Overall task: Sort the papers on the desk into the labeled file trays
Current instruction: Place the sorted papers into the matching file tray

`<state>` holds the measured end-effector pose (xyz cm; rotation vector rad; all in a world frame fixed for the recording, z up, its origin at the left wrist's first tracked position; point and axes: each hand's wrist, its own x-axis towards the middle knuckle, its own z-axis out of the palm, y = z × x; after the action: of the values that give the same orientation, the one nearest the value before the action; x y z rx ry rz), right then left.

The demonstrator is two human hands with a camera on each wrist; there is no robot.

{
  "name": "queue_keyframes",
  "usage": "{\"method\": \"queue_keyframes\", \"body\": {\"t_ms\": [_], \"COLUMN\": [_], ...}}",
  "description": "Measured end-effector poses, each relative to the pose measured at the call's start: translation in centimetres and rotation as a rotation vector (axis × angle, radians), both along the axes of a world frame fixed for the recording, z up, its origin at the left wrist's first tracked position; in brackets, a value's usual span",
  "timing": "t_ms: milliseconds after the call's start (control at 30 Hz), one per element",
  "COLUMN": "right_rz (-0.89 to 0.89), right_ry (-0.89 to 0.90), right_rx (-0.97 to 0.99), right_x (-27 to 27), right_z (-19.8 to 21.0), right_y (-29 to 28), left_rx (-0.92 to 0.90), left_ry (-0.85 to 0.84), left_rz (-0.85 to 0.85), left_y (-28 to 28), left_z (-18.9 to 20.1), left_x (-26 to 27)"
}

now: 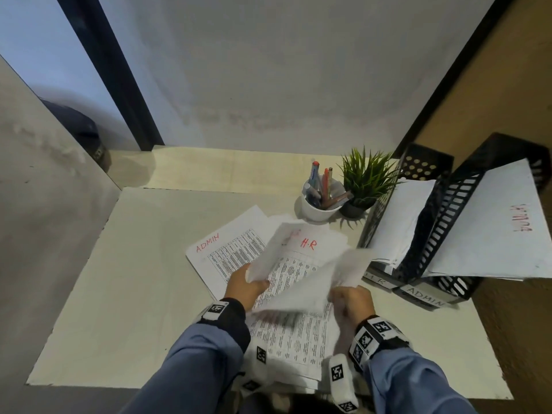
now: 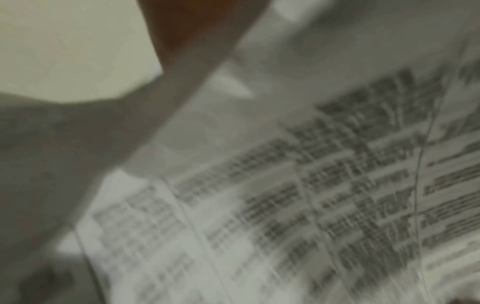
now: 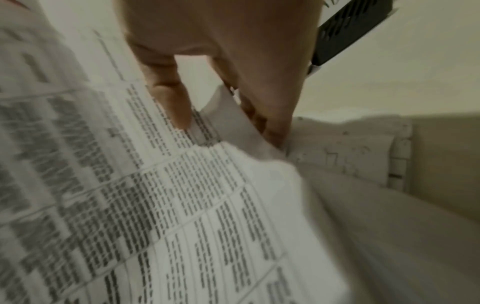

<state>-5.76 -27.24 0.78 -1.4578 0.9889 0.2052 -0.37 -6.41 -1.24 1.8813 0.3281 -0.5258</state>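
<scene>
- Both forearms, entering from the lower edge of the head view, wear light blue-grey long sleeves of smooth cloth.
- The left sleeve ends in a dark, near-black cuff round the wrist.
- A white band printed with a black-and-white square marker sits at the left wrist, just below the left hand.
- A black wrist unit covered with several black-and-white square markers wraps the right wrist, below the right hand.
- White blocks with the same square markers hang under both wrists, near the lower middle of the frame.
- The hands are bare, without gloves; in the right wrist view the fingers show no rings.
</scene>
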Motion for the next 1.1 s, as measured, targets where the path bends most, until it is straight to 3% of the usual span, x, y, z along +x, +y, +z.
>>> {"method": "queue_keyframes", "body": {"t_ms": [67, 367, 533, 800, 933, 1100], "right_rz": [-0.038, -0.064, -0.067, -0.095, 0.054, 0.139], "right_ry": [-0.104, -0.253, -0.300, -0.608, -0.563, -0.446], "right_rx": [-0.028, -0.104, -0.008, 0.225, 0.430, 0.464], "right_x": [0.1, 1.2, 1.0, -0.2, 0.4, 1.8], "right_z": [1.1, 0.4, -0.5, -0.6, -3.8, -3.9], "right_y": [-0.2, -0.9, -1.6, -3.6, -5.9, -6.7], "left_rx": [-0.039, -0.182, -0.177, -0.190, -0.206, -0.247], "left_ry": [0.010, 0.004, 0.018, -0.006, -0.016, 0.023], "left_rz": [0.066, 0.326, 0.359, 0.448, 0.458, 0.342], "left_y": [0.7, 2.1, 2.8, 3.3, 3.6, 3.2], "left_z": [0.3, -0.2, -1.2, -0.3, -0.8, 0.9], "left_x": [0.2, 0.3, 0.9, 1.5, 1.7, 1.3]}}
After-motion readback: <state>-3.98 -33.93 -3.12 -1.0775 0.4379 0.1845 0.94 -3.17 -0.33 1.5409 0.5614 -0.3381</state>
